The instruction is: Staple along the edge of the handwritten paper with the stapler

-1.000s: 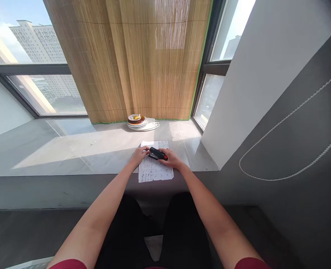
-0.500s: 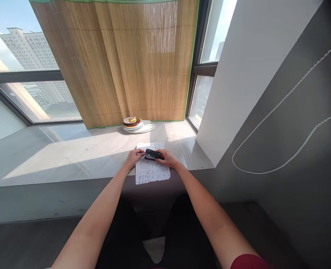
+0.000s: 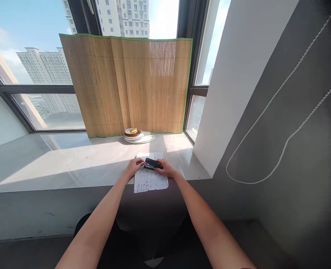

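A black stapler (image 3: 151, 164) with a red spot at its right end lies across the upper part of a handwritten sheet of paper (image 3: 152, 182). My right hand (image 3: 166, 168) is wrapped round the stapler's right end. At the other end, my left hand (image 3: 134, 166) has its fingertips pinched together close to the stapler's left tip, over the paper's left side. Whatever is between those fingertips is too small to make out. The paper's near edge hangs over the front of the grey window ledge (image 3: 78, 160).
A stack of plates (image 3: 138, 137) stands at the back of the ledge, below a bamboo blind (image 3: 137, 89). To the right, a white pillar (image 3: 227, 89) borders the ledge, and a beaded cord (image 3: 266, 179) hangs against the dark wall.
My view has tilted up, so the ledge, paper and hands sit lower in it. My right hand stays on the stapler, and my left fingers remain at its left tip.
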Motion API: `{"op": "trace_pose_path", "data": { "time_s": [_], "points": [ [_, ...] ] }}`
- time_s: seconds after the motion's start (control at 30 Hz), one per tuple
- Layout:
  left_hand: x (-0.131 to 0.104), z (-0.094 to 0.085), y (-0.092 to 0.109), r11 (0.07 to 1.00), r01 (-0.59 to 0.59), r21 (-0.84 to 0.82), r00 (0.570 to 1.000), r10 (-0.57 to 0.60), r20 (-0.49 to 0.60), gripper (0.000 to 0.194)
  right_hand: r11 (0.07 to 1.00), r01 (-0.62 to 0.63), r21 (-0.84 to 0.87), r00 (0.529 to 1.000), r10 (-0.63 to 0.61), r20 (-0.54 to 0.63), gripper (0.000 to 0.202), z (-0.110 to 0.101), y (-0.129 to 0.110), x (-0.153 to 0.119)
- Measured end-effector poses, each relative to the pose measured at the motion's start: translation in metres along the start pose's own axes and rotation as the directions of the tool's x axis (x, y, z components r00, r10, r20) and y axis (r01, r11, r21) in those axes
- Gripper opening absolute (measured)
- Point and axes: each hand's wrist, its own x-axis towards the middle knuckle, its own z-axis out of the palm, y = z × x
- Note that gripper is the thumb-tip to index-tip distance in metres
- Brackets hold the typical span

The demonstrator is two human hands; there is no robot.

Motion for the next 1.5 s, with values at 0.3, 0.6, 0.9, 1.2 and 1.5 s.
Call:
{"op": "trace_pose_path", "data": {
  "time_s": [0.3, 0.6, 0.9, 1.2, 1.5],
  "points": [
    [0.001, 0.000, -0.004, 0.999, 0.034, 0.014, 0.998, -0.033, -0.046, 0.035, 0.999, -0.029, 0.021, 0.999, 0.030, -0.031, 0.022, -0.001, 0.002, 0.002],
    [-0.001, -0.003, -0.013, 0.999, 0.048, 0.002, 0.989, -0.048, -0.142, 0.044, 0.999, -0.039, -0.006, 0.996, 0.038, -0.086, 0.017, 0.002, 0.007, 0.002],
    [-0.005, 0.000, -0.007, 0.954, 0.036, -0.296, 0.990, 0.007, 0.142, 0.087, 0.999, 0.003, -0.043, 0.997, -0.006, -0.075, 0.012, 0.005, 0.006, 0.003],
    [-0.002, 0.001, -0.004, 0.994, -0.037, -0.099, 0.990, 0.051, 0.135, 0.069, 0.998, 0.018, -0.060, 0.994, -0.024, -0.102, 0.028, 0.005, 0.003, 0.003],
    [0.005, 0.008, 0.004, 0.875, -0.213, 0.434, 0.969, 0.133, 0.207, 0.022, 0.922, -0.367, -0.124, 0.756, 0.218, -0.617, 0.041, -0.034, 0.048, -0.022]
  ]
}}
